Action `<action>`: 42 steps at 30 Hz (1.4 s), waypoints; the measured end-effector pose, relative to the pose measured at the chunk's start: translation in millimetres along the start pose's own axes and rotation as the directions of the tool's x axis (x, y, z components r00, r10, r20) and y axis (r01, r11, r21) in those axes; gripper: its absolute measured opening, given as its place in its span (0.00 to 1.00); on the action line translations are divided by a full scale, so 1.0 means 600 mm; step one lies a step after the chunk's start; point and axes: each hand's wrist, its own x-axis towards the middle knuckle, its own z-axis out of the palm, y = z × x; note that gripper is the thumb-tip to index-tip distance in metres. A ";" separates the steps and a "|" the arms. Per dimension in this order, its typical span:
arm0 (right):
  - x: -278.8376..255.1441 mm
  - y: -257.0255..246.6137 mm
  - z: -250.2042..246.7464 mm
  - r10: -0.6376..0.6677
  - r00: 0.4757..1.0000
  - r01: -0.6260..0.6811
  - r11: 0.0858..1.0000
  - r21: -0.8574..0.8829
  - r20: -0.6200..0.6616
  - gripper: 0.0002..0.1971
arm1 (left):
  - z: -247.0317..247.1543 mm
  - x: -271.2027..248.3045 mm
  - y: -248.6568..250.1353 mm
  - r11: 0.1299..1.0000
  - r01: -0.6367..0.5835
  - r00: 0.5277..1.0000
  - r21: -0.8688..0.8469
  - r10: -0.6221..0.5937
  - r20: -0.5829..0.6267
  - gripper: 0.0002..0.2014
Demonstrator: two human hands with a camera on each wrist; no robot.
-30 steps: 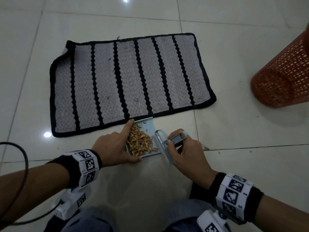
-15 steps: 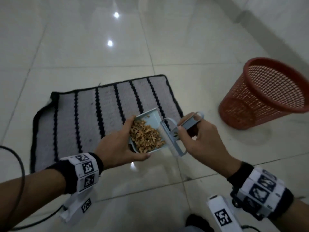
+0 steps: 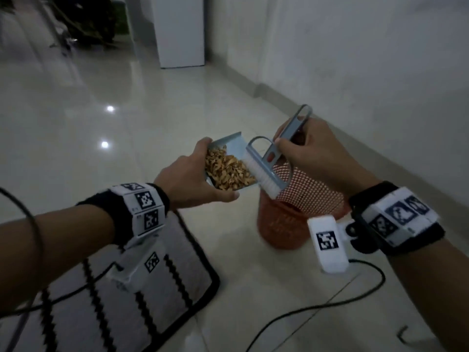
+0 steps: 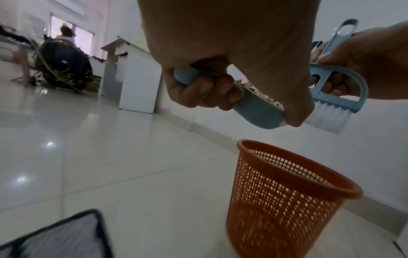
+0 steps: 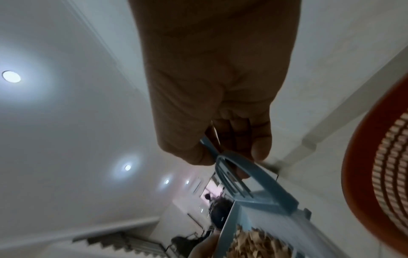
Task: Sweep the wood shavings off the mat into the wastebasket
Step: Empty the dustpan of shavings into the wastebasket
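Shavings (image 3: 229, 171) in dustpan (image 3: 232, 143), above wastebasket (image 3: 284, 224)

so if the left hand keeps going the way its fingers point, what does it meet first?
Likely the brush in the right hand, already against the dustpan on that side. The left hand points toward it; the wastebasket sits below that line.

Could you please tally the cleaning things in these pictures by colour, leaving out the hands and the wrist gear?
Blue: 2, the dustpan held by the left hand and the brush held by the right hand.
Orange: 1, the wastebasket.
Grey with black stripes: 1, the mat.
Tan: 1 heap of wood shavings in the dustpan.
Total: 5.
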 end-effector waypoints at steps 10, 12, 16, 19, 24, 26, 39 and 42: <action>0.049 0.176 -0.110 0.175 0.963 -0.185 0.982 -0.032 -0.204 0.05 | 0.089 0.223 0.143 0.963 -0.147 0.980 0.225 0.112 0.161 0.63; 0.034 0.206 -0.111 0.191 0.950 -0.208 0.977 -0.044 -0.248 0.04 | 0.121 0.234 0.161 0.939 -0.193 0.968 0.286 0.135 0.213 0.63; 0.006 0.254 -0.100 0.244 0.918 -0.281 0.956 -0.081 -0.314 0.04 | 0.174 0.229 0.182 0.816 -0.329 0.942 0.476 0.248 0.227 0.55; -0.008 0.273 -0.087 0.282 0.912 -0.338 0.928 -0.158 -0.298 0.06 | 0.195 0.223 0.187 0.697 -0.397 0.917 0.597 0.336 0.217 0.49; -0.025 0.287 -0.075 0.352 0.880 -0.420 0.890 -0.177 -0.320 0.05 | 0.193 0.228 0.193 0.604 -0.374 0.923 0.704 0.320 0.215 0.47; -0.031 0.289 -0.073 0.390 0.855 -0.456 0.879 -0.136 -0.342 0.06 | 0.191 0.228 0.196 0.611 -0.363 0.928 0.704 0.305 0.214 0.47; -0.026 0.265 -0.097 0.619 0.721 -0.539 0.784 0.308 -0.311 0.03 | 0.189 0.192 0.207 0.744 -0.316 0.948 0.589 0.231 0.218 0.53; -0.028 0.259 -0.099 0.590 0.722 -0.516 0.807 0.286 -0.362 0.03 | 0.184 0.194 0.211 0.763 -0.281 0.959 0.582 0.209 0.189 0.54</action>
